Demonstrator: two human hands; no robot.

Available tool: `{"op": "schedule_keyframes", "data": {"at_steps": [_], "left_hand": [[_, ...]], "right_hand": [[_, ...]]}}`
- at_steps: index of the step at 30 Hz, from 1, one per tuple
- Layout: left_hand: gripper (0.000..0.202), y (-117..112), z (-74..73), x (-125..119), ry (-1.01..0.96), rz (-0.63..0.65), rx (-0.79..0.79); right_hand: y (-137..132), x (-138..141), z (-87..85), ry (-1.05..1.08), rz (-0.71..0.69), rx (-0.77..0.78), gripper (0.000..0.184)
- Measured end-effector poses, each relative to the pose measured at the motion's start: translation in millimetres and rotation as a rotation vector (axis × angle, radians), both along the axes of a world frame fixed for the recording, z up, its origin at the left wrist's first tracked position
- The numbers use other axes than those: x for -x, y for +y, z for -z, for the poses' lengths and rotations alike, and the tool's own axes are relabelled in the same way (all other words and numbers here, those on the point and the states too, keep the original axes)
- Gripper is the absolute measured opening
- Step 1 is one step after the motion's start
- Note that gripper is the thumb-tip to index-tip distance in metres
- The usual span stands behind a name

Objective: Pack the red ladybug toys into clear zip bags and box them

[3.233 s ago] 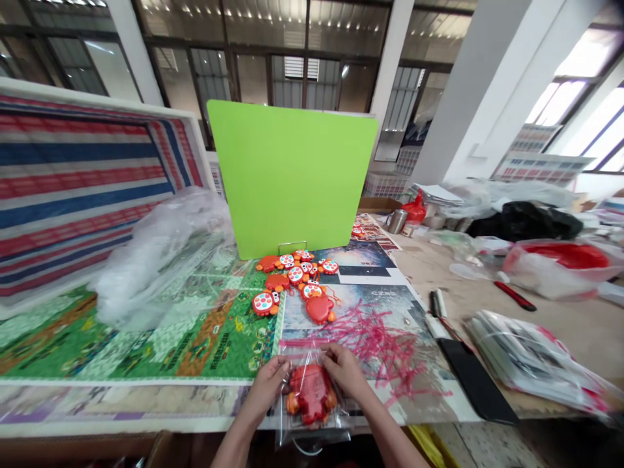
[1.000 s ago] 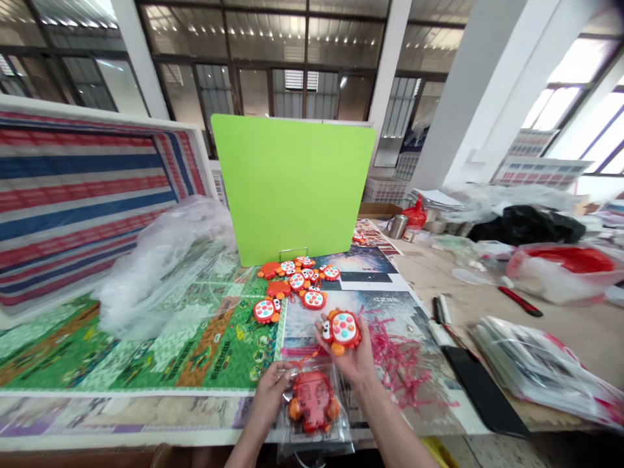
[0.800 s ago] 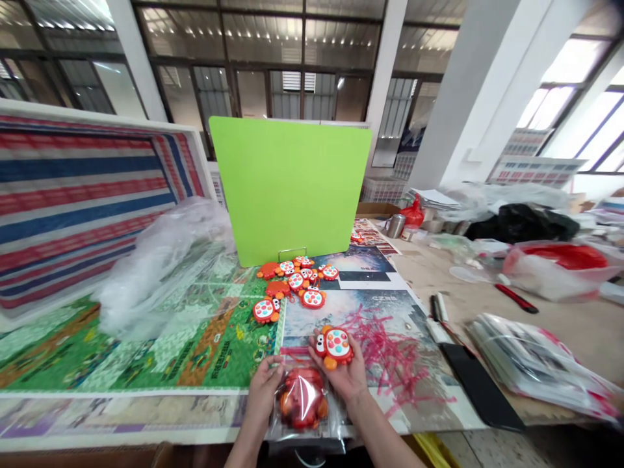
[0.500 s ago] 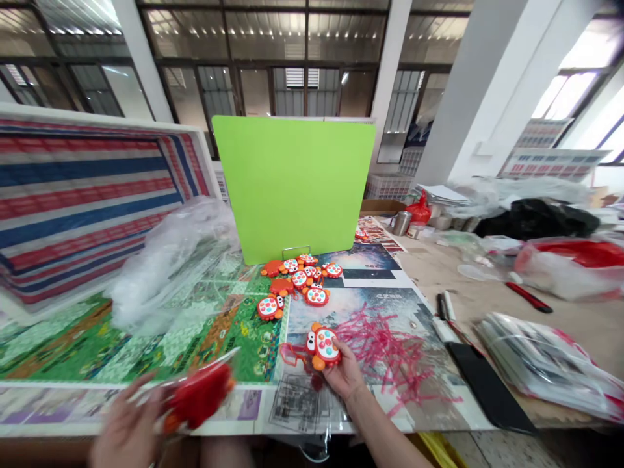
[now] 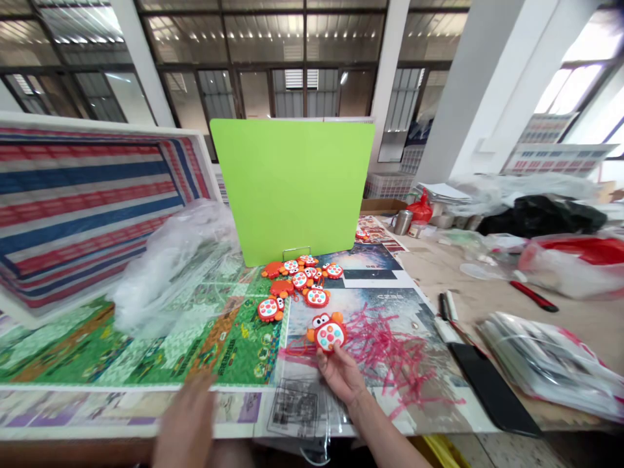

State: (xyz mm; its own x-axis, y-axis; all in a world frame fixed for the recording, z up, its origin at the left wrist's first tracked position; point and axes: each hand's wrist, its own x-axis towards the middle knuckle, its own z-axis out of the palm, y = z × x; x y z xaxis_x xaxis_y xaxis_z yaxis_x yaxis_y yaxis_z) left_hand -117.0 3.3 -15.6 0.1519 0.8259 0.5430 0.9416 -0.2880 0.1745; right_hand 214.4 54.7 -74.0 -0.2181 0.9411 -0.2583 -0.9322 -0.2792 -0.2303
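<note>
In the head view my right hand [image 5: 344, 376] pinches a red and orange crab toy [image 5: 330, 333] with two bulging eyes and coloured buttons on a white round face. The toy is held over the table, face up, beside a tangle of pink plastic strips [image 5: 390, 351]. My left hand [image 5: 188, 422] is at the table's front edge, smeared by motion, and no object shows in it. Beyond the held toy, several matching crab toys [image 5: 299, 279] lie in a loose cluster, two of them with plain red backs up. A clear plastic sheet [image 5: 297, 406] lies under my right hand's side.
A green board [image 5: 295, 188] stands upright behind the toys. On the left are a striped-lined crate [image 5: 207, 162] and a crumpled clear bag [image 5: 160, 273]. A black tablet-like slab [image 5: 492, 387], a stack of bagged items [image 5: 546, 364] and a red-handled cutter [image 5: 533, 296] lie to the right.
The bagged red toy that was in my left hand is out of view, and that hand has moved right. My right hand has turned its crab toy and raised it slightly.
</note>
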Motion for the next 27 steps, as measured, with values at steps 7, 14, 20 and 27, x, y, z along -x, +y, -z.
{"op": "schedule_keyframes", "data": {"at_steps": [7,14,20,27], "left_hand": [[0.04,38,46.8,-172,0.144,0.257,0.346],[0.03,46,45.1,-186,0.176,0.122,0.372],[0.028,48,57.9,-188,0.168,0.107,0.343],[0.032,45,69.6,-182,0.124,0.169,0.299]], "right_hand": [[-3,0,-11.8,0.0,-0.071,-0.056,0.06],[-4,3,-3.3,-0.016,-0.064,-0.076,0.027],[-8,4,-9.4,-0.098,-0.036,-0.124,0.045],[-6,9,-2.2,-0.213,0.073,-0.092,0.036]]}}
